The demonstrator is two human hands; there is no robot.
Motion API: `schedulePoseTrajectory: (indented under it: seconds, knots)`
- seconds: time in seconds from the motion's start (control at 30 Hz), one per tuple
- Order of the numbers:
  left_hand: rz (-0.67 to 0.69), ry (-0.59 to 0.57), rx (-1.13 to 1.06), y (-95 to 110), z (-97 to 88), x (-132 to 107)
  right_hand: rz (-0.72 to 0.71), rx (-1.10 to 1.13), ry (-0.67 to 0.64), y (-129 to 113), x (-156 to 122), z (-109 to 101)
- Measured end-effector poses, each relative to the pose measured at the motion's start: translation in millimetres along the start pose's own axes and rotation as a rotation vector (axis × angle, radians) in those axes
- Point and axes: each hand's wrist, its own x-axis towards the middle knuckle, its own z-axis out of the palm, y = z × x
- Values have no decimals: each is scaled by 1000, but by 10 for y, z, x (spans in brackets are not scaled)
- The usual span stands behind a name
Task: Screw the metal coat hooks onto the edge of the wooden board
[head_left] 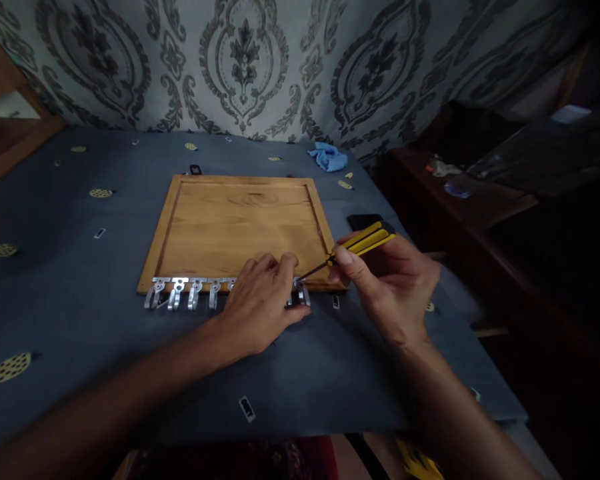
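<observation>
A framed wooden board (245,223) lies flat on the table. Along its near edge runs a metal hook rail (179,287) with several silver hooks hanging over the side. My left hand (263,300) rests across the right half of the rail, its fingers bent over the board's edge and its thumb by the last hooks; it hides part of the rail. A screwdriver (365,240) with a yellow and black handle is pinched in my right hand (393,287). Its shaft slants down to the left, and the tip meets the rail near its right end.
A blue patterned cloth (70,320) covers the table. A crumpled blue cloth (329,157) lies at the back, and a dark flat object (364,221) sits behind my right hand. Patterned curtain (245,67) hangs behind. Wooden furniture (15,127) stands at the far left.
</observation>
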Motion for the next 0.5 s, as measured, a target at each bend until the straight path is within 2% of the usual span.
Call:
schedulePoseTrajectory:
  seconds: [0.33, 0.5]
  knots:
    - [-15, -20, 2, 30, -31, 2, 11, -44, -22, -20, 24, 10]
    - [-19, -22, -7, 27, -31, 1, 14, -80, -111, -23, -14, -17]
